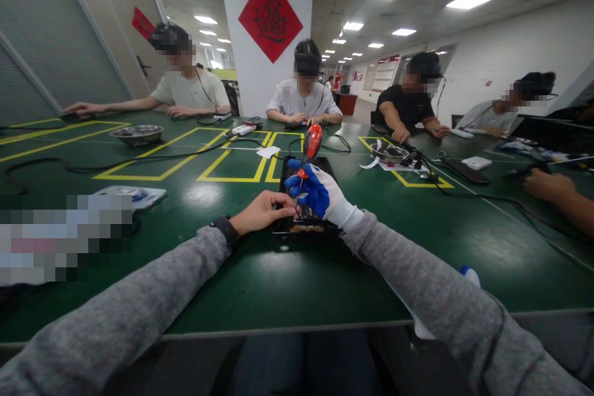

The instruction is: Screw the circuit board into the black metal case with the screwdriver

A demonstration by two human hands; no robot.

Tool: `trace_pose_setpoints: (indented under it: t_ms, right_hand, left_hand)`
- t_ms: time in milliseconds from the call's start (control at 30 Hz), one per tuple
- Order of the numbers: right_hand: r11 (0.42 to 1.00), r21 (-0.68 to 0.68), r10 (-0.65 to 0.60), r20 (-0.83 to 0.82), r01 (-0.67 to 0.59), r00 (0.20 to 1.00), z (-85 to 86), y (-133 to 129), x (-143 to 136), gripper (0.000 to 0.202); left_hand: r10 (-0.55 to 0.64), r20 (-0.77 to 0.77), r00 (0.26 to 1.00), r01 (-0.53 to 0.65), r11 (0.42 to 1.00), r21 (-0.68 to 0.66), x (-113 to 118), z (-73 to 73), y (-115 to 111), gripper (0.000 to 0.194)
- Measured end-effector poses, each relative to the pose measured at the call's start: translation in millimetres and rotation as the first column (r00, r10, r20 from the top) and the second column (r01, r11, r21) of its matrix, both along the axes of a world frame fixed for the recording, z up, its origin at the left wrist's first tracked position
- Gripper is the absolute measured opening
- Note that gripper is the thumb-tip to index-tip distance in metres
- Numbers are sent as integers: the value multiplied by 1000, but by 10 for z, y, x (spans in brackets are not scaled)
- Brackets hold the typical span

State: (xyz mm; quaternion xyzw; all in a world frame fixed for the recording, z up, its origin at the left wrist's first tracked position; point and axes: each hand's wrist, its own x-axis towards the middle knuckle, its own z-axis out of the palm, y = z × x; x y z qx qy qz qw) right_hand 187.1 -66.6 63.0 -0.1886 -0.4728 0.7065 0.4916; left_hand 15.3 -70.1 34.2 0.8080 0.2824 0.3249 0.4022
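Observation:
My right hand point(322, 193), in a white glove with blue coating, is closed around a screwdriver point(314, 141) with a red and black handle. The screwdriver stands nearly upright, its shaft pointing down into a black rectangular case point(304, 234) in front of me. My bare left hand point(264, 211), with a dark band on the wrist, reaches in from the left. Its thumb and fingertips are pinched together close to the shaft's lower end. Whatever they hold is too small to make out. Both hands cover much of the case's inside.
The green table point(223, 297) carries yellow tape outlines. Metal bowls point(137, 134) point(388, 152), a pale flat packet point(132, 197), a white paper scrap point(268, 152) and black cables point(116, 167) lie around. Several people sit across and beside me. Another person's hand point(550, 189) is at the right.

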Motion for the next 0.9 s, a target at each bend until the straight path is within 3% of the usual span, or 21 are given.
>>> trace_pose_setpoints:
  t_ms: [100, 167, 267, 333, 400, 467, 633, 900]
  right_hand:
    - [1000, -7, -6, -5, 6, 1000, -18, 34, 6, 32]
    - [997, 17, -72, -5, 72, 997, -21, 50, 16, 32]
    - [959, 52, -277, -32, 278, 960, -22, 77, 35, 32]
    - [907, 64, -413, -52, 416, 909, -31, 100, 42, 31]
    - [872, 74, -482, -46, 484, 875, -49, 120, 39, 30]
    - [867, 93, -491, -10, 489, 871, -70, 130, 27, 30]
    - [857, 160, -499, 17, 491, 866, -108, 139, -8, 30]
    - [864, 106, -493, -16, 492, 870, -177, 201, -32, 22]
  left_hand:
    - [-26, 16, 1000, 26, 998, -55, 2, 17, -12, 28]
    - [18, 61, 998, -14, 998, -63, 5, 33, -13, 29]
    - [171, 176, 970, -170, 985, -17, -6, 35, 22, 31]
    - [308, 222, 925, -323, 946, 32, -27, 16, 64, 33]
    - [429, 217, 877, -454, 888, 77, -49, -9, 102, 36]
    - [491, 180, 852, -514, 851, 112, -60, -29, 121, 38]
    - [500, 30, 866, -495, 846, 199, -39, -60, 116, 40]
    - [532, -118, 839, -488, 830, 270, -44, -147, 183, 38]
